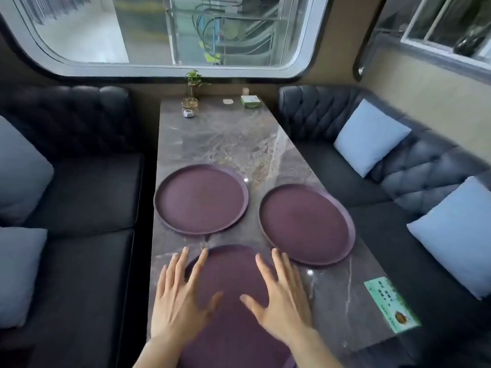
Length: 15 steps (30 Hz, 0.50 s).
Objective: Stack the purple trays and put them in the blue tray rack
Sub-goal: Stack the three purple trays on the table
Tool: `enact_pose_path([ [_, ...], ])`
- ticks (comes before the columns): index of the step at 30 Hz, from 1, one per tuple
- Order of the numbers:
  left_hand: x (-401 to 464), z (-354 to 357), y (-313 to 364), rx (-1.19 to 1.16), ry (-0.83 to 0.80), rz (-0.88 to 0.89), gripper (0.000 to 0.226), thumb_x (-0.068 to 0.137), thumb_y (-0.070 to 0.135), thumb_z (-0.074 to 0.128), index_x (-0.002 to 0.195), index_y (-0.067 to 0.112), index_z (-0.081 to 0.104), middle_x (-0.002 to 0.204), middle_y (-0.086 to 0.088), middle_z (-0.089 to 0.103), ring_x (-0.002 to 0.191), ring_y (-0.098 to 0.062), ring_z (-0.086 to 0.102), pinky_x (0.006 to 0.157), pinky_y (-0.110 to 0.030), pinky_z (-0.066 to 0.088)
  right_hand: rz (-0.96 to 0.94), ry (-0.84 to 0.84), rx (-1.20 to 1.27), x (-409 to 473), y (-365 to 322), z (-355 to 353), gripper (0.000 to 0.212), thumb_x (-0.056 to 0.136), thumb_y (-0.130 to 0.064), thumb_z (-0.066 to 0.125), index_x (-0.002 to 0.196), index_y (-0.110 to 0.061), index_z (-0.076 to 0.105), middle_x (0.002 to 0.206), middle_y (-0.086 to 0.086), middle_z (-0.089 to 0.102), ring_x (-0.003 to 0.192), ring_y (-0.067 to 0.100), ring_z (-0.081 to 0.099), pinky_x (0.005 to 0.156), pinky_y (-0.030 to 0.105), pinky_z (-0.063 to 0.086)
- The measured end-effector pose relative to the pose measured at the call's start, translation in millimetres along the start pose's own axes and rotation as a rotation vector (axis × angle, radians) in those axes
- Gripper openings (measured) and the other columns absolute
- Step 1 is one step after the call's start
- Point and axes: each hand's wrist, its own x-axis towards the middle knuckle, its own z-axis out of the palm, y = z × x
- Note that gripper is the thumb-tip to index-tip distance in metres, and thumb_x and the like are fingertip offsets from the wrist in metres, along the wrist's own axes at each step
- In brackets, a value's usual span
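Three purple trays lie on the marble table (239,139). The nearest tray (233,282), at bottom centre, sits under both hands: the left hand (180,301) and right hand (281,298) hover over it with fingers spread wide, holding nothing. Whether they touch it is unclear. The left tray (201,199) and right tray (307,224) lie apart, mid-frame.

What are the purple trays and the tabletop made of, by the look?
Purple trays, e.g. the far left one: likely moulded plastic, matte; even colour, almost no glare, thin raised rim. Could be coated metal or melamine; the picture cannot settle that.
Tabletop: marble or marble-look slab, polished; grey-brown veining, sharp light reflections. Real stone or laminate is open.
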Motion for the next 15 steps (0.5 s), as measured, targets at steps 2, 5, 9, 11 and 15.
enact_pose_path([
  [2,-6.2,23.3,-8.6,0.033,-0.134,0.023,0.101,0.072,0.083,0.043,0.156,0.045,0.0,0.17,0.0,0.003,0.157,-0.023,0.001,0.124,-0.037,-0.001,-0.035,-0.133,-0.014,-8.3,10.4,24.5,0.095,0.072,-0.085,0.034,0.153,-0.044,0.008,0.166,-0.001,-0.004,0.152,0.022,-0.005,0.122,0.04,-0.002],
  [5,-18.6,54.7,-20.4,0.072,-0.302,0.024,0.115,0.06,0.091,0.04,0.149,0.051,-0.022,0.168,0.005,-0.016,0.155,-0.023,-0.015,0.123,-0.038,-0.008,-0.027,-0.263,0.005,-23.6,26.9,58.5,0.101,0.068,-0.087,0.038,0.152,-0.048,-0.001,0.164,-0.003,-0.017,0.151,0.022,-0.013,0.122,0.043,-0.003],
  [9,-23.2,78.5,-24.2,0.125,-0.471,0.039,0.137,0.051,0.082,0.064,0.142,0.052,-0.035,0.162,0.009,-0.03,0.153,-0.026,-0.023,0.124,-0.044,-0.007,0.033,-0.338,-0.03,-33.4,43.7,79.9,0.112,0.059,-0.089,0.04,0.153,-0.047,-0.003,0.164,0.001,-0.017,0.151,0.024,-0.013,0.122,0.046,0.002],
  [11,-23.9,86.1,-21.2,0.14,-0.492,0.033,0.141,0.051,0.076,0.07,0.135,0.052,-0.04,0.163,0.009,-0.029,0.153,-0.028,-0.024,0.124,-0.046,-0.005,0.043,-0.334,-0.051,-35.7,52.4,85.6,0.115,0.057,-0.09,0.04,0.153,-0.045,-0.004,0.164,0.001,-0.016,0.151,0.024,-0.013,0.122,0.042,0.001],
  [15,-21.1,93.6,-8.9,0.167,-0.494,0.027,0.14,0.051,0.076,0.071,0.134,0.052,-0.039,0.164,0.008,-0.028,0.152,-0.033,-0.025,0.124,-0.05,-0.005,0.039,-0.314,-0.035,-34.2,64.4,87.7,0.116,0.055,-0.089,0.042,0.151,-0.048,-0.008,0.163,-0.004,-0.021,0.151,0.02,-0.016,0.121,0.037,-0.003],
])
